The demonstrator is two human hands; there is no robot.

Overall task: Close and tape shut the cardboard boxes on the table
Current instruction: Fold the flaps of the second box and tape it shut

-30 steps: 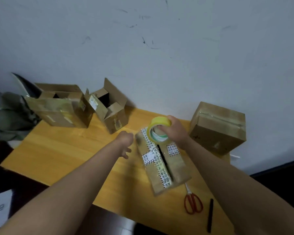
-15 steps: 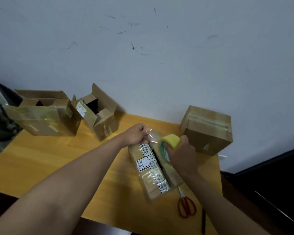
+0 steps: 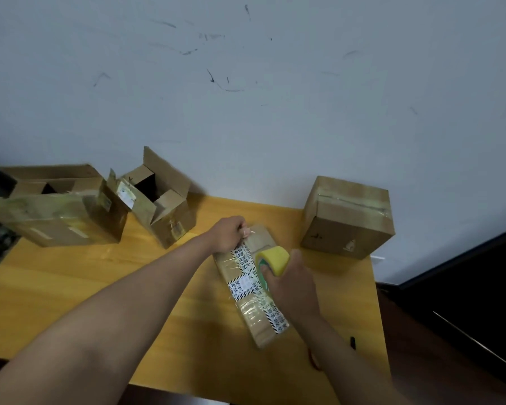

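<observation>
A long flat cardboard box (image 3: 246, 299) with black-and-white printed labels lies on the wooden table (image 3: 129, 287). My left hand (image 3: 227, 233) pinches the free end of clear tape at the box's far end. A yellow tape roll (image 3: 272, 260) sits over the middle of the box, gripped by my right hand (image 3: 289, 285). A strip of tape stretches between the two hands. Two open boxes stand at the back left: a large one (image 3: 56, 217) and a smaller one (image 3: 161, 211) with raised flaps. A taped-shut box (image 3: 346, 220) stands at the back right.
Red scissors (image 3: 314, 361) and a black pen (image 3: 353, 342) lie near the table's right front corner, mostly hidden by my right forearm. A grey scuffed wall runs behind the table. Dark furniture stands off the table's right edge.
My left hand came over to the box's far end and took hold of the tape end. My right hand pulled the roll back along the box toward me.
</observation>
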